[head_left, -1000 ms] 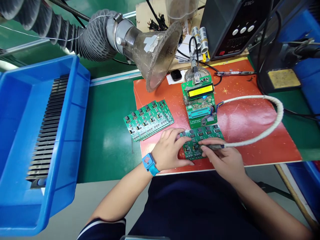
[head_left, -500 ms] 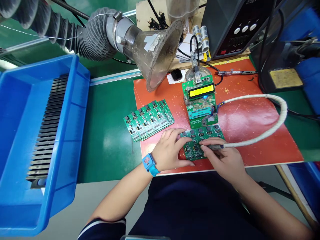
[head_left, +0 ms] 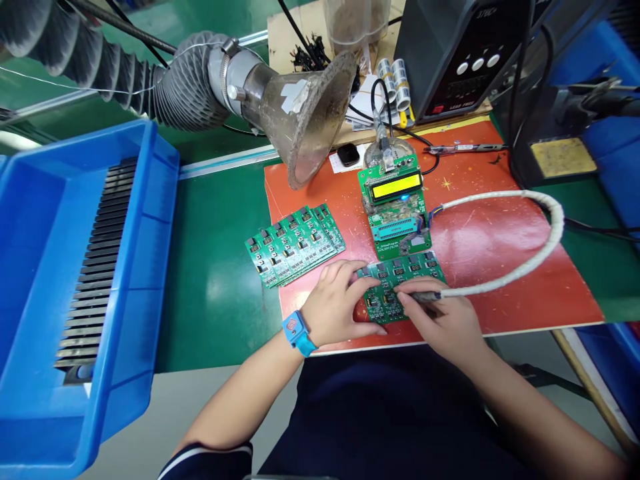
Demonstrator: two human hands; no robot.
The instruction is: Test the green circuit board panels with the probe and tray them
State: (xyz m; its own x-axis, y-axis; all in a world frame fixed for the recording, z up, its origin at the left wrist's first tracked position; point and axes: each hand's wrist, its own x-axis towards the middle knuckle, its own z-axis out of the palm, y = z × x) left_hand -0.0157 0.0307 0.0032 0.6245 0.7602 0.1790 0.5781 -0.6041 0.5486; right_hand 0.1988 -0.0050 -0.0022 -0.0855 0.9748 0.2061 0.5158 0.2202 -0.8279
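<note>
My left hand (head_left: 336,303), a blue strap on its wrist, grips the left end of a green circuit board (head_left: 415,267) lying on the red mat. Its thumb rests by the near edge and the fingers reach over the far corner. Pinched in my right hand (head_left: 446,327) is a dark probe (head_left: 427,296), whose tip is over the middle of that board, hidden by my fingers. A white-wrapped cable (head_left: 543,250) loops from the probe to a programmer board (head_left: 395,207) with a lit yellow screen, just beyond the circuit board.
To the left lies a stack of similar circuit boards (head_left: 295,243). A clear fume hood (head_left: 315,113) on a grey hose overhangs the bench. Far left is a blue bin (head_left: 165,200) holding a black slotted rack (head_left: 100,267). A soldering station (head_left: 450,60) and a pen (head_left: 465,149) are at the back right.
The whole view has shifted slightly. Both hands keep their places on the board and the probe, with no clear movement against the bench.
</note>
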